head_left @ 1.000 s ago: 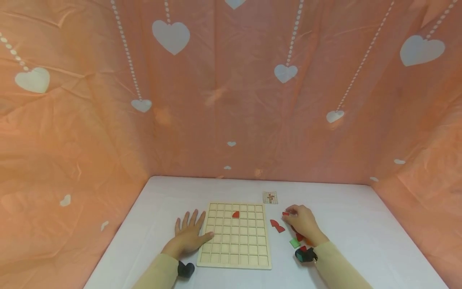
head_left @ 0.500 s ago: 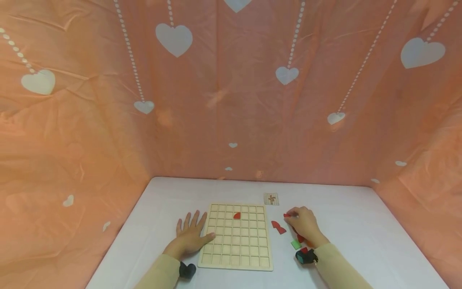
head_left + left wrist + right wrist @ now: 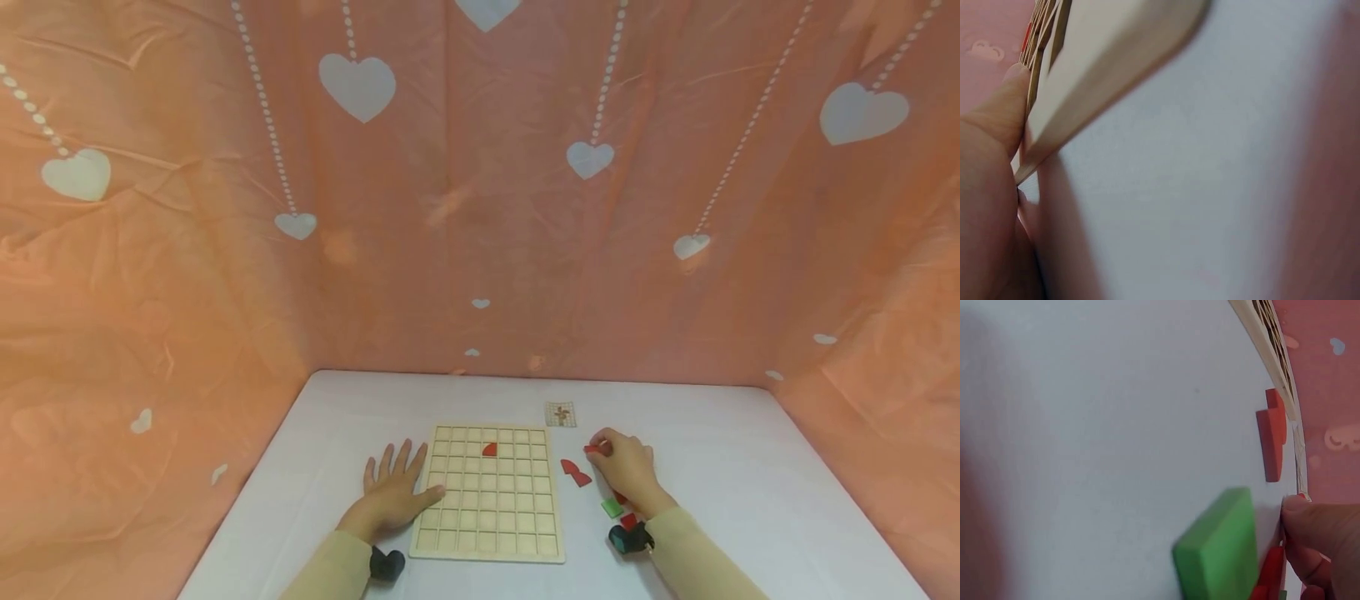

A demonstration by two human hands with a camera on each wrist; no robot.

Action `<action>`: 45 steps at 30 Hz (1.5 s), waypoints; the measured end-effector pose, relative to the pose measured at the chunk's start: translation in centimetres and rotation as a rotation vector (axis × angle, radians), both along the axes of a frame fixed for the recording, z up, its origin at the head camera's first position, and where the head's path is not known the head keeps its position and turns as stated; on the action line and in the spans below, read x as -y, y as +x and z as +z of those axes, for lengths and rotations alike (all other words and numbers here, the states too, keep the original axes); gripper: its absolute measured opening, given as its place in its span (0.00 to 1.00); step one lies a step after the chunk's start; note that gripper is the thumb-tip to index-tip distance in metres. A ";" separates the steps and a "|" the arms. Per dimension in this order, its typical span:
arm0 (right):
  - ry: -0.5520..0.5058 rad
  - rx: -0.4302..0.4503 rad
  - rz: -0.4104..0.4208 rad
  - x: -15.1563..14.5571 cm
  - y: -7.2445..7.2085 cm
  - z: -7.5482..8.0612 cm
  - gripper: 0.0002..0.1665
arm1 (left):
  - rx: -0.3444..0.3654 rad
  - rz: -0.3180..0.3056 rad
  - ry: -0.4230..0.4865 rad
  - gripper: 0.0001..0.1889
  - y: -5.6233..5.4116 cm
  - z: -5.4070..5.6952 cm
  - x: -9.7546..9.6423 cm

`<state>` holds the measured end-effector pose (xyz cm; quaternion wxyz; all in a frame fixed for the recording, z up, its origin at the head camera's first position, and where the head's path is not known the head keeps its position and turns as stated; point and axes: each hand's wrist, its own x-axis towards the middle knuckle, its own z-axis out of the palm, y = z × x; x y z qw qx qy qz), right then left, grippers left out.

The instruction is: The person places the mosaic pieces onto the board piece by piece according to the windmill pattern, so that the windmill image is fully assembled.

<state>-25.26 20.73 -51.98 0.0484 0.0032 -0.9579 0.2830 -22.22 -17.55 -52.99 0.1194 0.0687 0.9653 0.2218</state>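
Observation:
A wooden grid board [image 3: 487, 500] lies flat on the table, with one red quarter-circle piece [image 3: 490, 449] in a cell of its second row. My left hand [image 3: 393, 497] lies spread at the board's left side, its thumb over the edge onto the grid. To the right of the board, my right hand [image 3: 626, 468] pinches a red piece [image 3: 591, 449] between thumb and fingers; the fingers partly cover it. Two red quarter-circle pieces [image 3: 576, 473] lie between that hand and the board. Under the right wrist are a green square piece [image 3: 612, 507] and more red pieces [image 3: 628, 521], partly hidden.
A small pattern card [image 3: 560, 414] showing a pinwheel-like figure on a grid lies behind the board's right corner. The white table [image 3: 720, 467] is enclosed by an orange cloth [image 3: 480, 208] printed with hearts. Each wrist wears a black camera [image 3: 387, 565].
My right hand has shifted slightly left with the red piece and turned a little. The left hand stays on the board. The head view moves slightly.

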 end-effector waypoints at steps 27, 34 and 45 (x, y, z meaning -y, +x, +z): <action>-0.366 0.021 0.230 12.0 1.3 0.1 0.03 | -0.014 -0.015 0.021 0.47 0.4 0.2 0.1; -0.305 -0.007 0.219 14.4 1.4 -0.5 0.03 | -0.021 -0.030 0.012 0.47 0.4 0.2 0.0; -0.260 -0.062 0.208 14.8 1.3 -1.0 0.04 | -0.027 -0.014 0.007 0.49 0.2 -0.4 0.1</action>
